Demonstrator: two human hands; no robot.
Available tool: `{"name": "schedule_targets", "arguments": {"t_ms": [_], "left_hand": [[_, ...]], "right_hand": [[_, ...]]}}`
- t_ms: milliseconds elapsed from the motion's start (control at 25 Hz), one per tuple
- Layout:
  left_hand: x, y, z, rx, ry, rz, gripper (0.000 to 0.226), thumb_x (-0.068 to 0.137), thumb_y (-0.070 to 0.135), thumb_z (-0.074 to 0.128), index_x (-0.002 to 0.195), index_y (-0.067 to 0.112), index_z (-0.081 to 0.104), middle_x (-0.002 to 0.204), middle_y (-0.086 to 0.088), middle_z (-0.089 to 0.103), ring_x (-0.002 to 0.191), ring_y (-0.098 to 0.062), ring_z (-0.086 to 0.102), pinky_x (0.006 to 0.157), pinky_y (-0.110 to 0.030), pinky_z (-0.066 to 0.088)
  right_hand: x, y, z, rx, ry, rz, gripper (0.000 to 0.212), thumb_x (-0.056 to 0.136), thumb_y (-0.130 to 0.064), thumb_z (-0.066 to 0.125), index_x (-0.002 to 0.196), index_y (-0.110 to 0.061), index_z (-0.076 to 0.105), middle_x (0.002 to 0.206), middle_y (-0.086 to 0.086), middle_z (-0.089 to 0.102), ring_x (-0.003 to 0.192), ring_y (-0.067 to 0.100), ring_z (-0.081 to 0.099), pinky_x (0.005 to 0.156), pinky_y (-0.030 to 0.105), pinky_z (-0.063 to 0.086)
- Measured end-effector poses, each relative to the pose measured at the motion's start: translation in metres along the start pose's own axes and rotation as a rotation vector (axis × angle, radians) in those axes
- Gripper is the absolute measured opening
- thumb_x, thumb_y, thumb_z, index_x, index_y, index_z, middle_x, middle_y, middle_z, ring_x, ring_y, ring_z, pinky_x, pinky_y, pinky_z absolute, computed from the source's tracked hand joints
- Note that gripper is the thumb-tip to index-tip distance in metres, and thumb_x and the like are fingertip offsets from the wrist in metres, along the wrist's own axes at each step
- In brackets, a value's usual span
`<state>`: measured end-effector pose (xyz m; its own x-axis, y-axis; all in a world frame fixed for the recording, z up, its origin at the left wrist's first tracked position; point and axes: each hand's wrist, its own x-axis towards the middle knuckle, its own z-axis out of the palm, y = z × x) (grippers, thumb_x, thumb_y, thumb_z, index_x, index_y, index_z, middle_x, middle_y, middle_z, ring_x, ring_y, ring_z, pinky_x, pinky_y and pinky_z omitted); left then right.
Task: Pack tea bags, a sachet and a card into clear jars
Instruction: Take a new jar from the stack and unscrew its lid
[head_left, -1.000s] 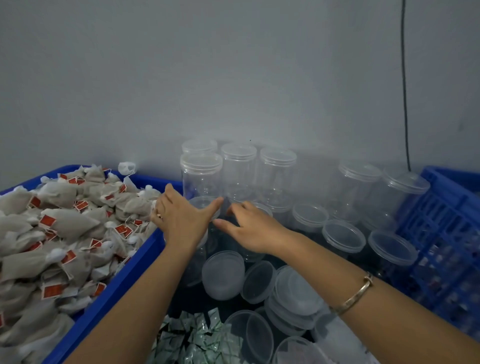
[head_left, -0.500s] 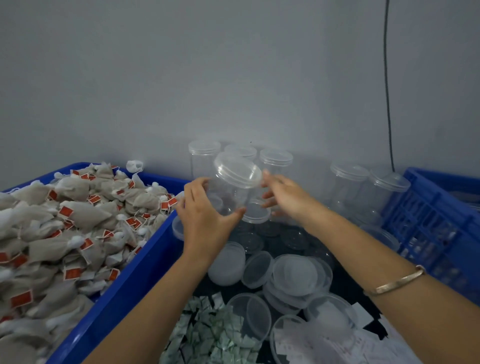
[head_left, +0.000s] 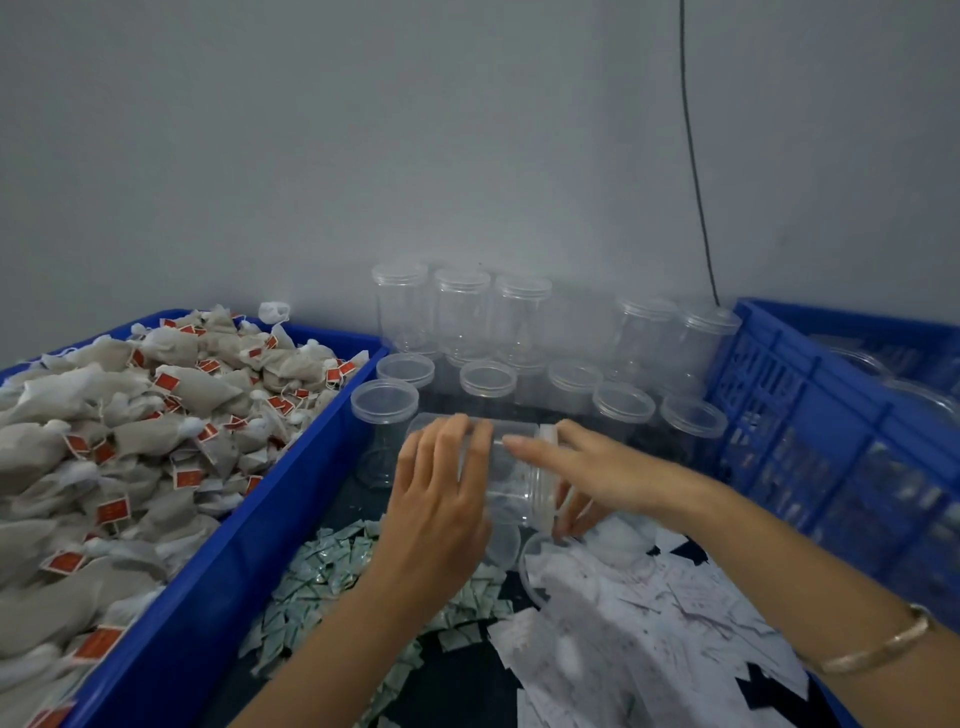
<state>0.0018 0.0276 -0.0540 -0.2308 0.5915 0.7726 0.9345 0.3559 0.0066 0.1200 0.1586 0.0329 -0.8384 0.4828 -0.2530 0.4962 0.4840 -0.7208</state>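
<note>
Jar (head_left: 511, 475) lies sideways, long axis running between my fingers: left hand (head_left: 441, 493) wraps its body, right hand (head_left: 587, 473) pinches the lid (head_left: 546, 483) at my right.

A plain grey wall (head_left: 363, 130), matte and unmarked, fills the upper half of the view. A thin black cable (head_left: 693, 156) hangs down it on the right, dropping behind a blue crate (head_left: 810, 395). Below, the work surface (head_left: 462, 686) is dark, almost black. The light is dim, cool and even, casting only soft shadows at the wall's base.
</note>
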Motion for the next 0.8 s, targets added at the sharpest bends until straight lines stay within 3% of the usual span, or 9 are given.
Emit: {"name": "schedule_targets", "arguments": {"t_ms": [200, 320, 440, 520, 600, 680, 800], "left_hand": [[-0.027, 0.0, -0.015, 0.022, -0.091, 0.043, 0.092, 0.056, 0.025, 0.087, 0.132, 0.004, 0.041, 0.137, -0.017, 0.052, 0.131, -0.032, 0.046, 0.111, -0.047, 0.032], [-0.042, 0.0, -0.025, 0.009, -0.137, 0.052, 0.094, 0.054, 0.03, 0.089, 0.132, 0.001, 0.046, 0.131, -0.015, 0.057, 0.124, -0.03, 0.054, 0.107, -0.045, 0.037], [-0.052, 0.0, -0.036, 0.02, -0.124, 0.134, 0.091, 0.053, 0.032, 0.089, 0.129, 0.001, 0.051, 0.126, -0.013, 0.06, 0.118, -0.027, 0.057, 0.104, -0.041, 0.038], [-0.054, 0.001, -0.041, 0.021, -0.117, 0.198, 0.087, 0.055, 0.035, 0.086, 0.128, 0.002, 0.052, 0.123, -0.012, 0.062, 0.116, -0.026, 0.058, 0.102, -0.039, 0.035], [-0.054, 0.002, -0.045, -0.023, -0.142, 0.212, 0.085, 0.055, 0.042, 0.084, 0.126, 0.003, 0.056, 0.119, -0.008, 0.064, 0.111, -0.023, 0.06, 0.102, -0.036, 0.032], [-0.056, 0.001, -0.046, -0.063, -0.228, 0.195, 0.086, 0.054, 0.051, 0.08, 0.125, 0.007, 0.058, 0.118, -0.001, 0.064, 0.11, -0.018, 0.061, 0.104, -0.035, 0.029], [-0.056, 0.001, -0.044, -0.122, -0.389, 0.162, 0.088, 0.059, 0.063, 0.07, 0.133, 0.019, 0.05, 0.125, 0.011, 0.057, 0.117, -0.009, 0.054, 0.112, -0.032, 0.017]], "right_hand": [[-0.034, 0.026, 0.035, 0.293, 0.009, -0.094, 0.072, 0.066, -0.078, 0.065, 0.121, -0.034, 0.052, 0.099, -0.005, 0.073, 0.087, 0.011, 0.074, 0.079, 0.033, 0.062], [-0.046, 0.034, 0.057, 0.261, 0.099, -0.192, 0.064, 0.065, -0.074, 0.066, 0.113, -0.034, 0.055, 0.091, -0.007, 0.074, 0.084, 0.01, 0.072, 0.075, 0.028, 0.061], [-0.058, 0.046, 0.072, 0.319, 0.164, -0.252, 0.058, 0.066, -0.069, 0.069, 0.112, -0.034, 0.058, 0.091, -0.006, 0.072, 0.087, 0.014, 0.07, 0.082, 0.035, 0.058], [-0.066, 0.055, 0.076, 0.297, 0.172, -0.298, 0.056, 0.071, -0.069, 0.073, 0.116, -0.04, 0.056, 0.097, -0.016, 0.069, 0.093, 0.009, 0.068, 0.089, 0.037, 0.057], [-0.075, 0.063, 0.075, 0.063, 0.214, -0.386, 0.064, 0.07, -0.067, 0.074, 0.126, -0.051, 0.046, 0.112, -0.026, 0.059, 0.106, 0.002, 0.061, 0.093, 0.031, 0.054], [-0.083, 0.067, 0.071, -0.308, 0.277, -0.55, 0.074, 0.072, -0.057, 0.076, 0.136, -0.05, 0.039, 0.127, -0.024, 0.047, 0.115, 0.002, 0.054, 0.094, 0.027, 0.052], [-0.082, 0.078, 0.069, -0.855, 0.425, -0.832, 0.072, 0.076, -0.027, 0.079, 0.139, -0.028, 0.044, 0.142, 0.005, 0.043, 0.126, 0.02, 0.05, 0.103, 0.033, 0.047]]}}
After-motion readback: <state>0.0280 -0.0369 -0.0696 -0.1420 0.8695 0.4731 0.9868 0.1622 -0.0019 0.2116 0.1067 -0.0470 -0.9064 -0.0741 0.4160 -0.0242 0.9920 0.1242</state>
